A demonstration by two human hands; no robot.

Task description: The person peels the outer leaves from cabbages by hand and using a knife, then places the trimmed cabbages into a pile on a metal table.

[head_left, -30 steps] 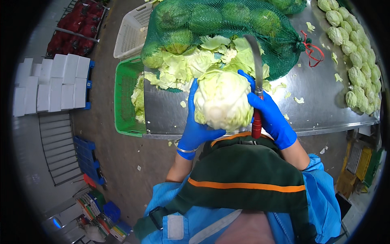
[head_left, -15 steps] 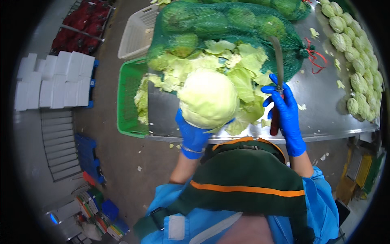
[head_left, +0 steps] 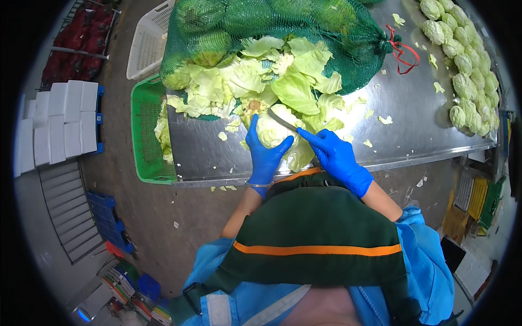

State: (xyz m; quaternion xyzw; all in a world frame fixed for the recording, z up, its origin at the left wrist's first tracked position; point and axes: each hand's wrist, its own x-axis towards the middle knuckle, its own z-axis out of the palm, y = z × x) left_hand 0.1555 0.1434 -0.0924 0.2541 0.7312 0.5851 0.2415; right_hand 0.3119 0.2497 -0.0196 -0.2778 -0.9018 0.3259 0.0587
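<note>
A pale green cabbage (head_left: 271,133) rests low on the metal table, its brownish stem end turned up to the far left. My left hand (head_left: 265,158), in a blue glove, grips it from the near side, thumb and fingers spread around it. In my gloved right hand (head_left: 341,162) is a knife (head_left: 283,119), its curved blade lying across the top of the cabbage near the stem. The knife's handle is hidden under my fingers. Loose cabbage leaves (head_left: 296,89) lie heaped just beyond and to the right.
Behind the leaves lies a green mesh sack (head_left: 247,19) of cabbages, tied with red string (head_left: 401,51). Trimmed cabbages (head_left: 467,87) line the table's right side. A green crate (head_left: 140,130) with leaves stands at the left, before a white crate (head_left: 149,41). Leaf scraps dot the table (head_left: 212,157).
The cabbage has been turned and lowered to the table, its stem end now showing. My right hand has swung leftward, bringing the upright knife down onto the cabbage. The view has shifted.
</note>
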